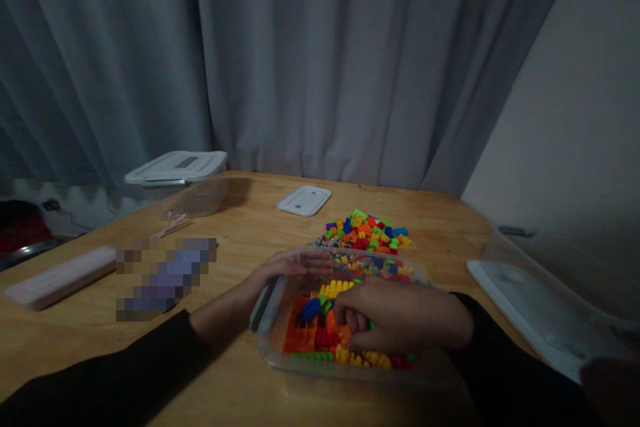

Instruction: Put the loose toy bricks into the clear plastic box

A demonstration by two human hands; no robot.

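A clear plastic box (pixel 295 365) stands in front of me with toy building bricks (pixel 327 340) in red, yellow, orange, green and blue inside. My right hand (pixel 395 310) reaches down into it over the bricks, fingers curled in. Orange pieces show right beside the fingertips, but what the fingers hold, if anything, is hidden. My left hand (pixel 295 263) rests at the box's far left rim, its fingers stretched out flat and holding nothing. Just beyond the box, a loose heap of small coloured bricks (pixel 367 232) lies on the wooden table.
A white lid (pixel 305 201) lies flat farther back. At the back left stands a lidded clear box (pixel 200 193) with a cable by it. A long pale case (pixel 63 275) and a blurred-out item (pixel 167 278) lie left. Another clear container (pixel 540 287) sits at the right, before grey curtains (pixel 320 60) and wall.
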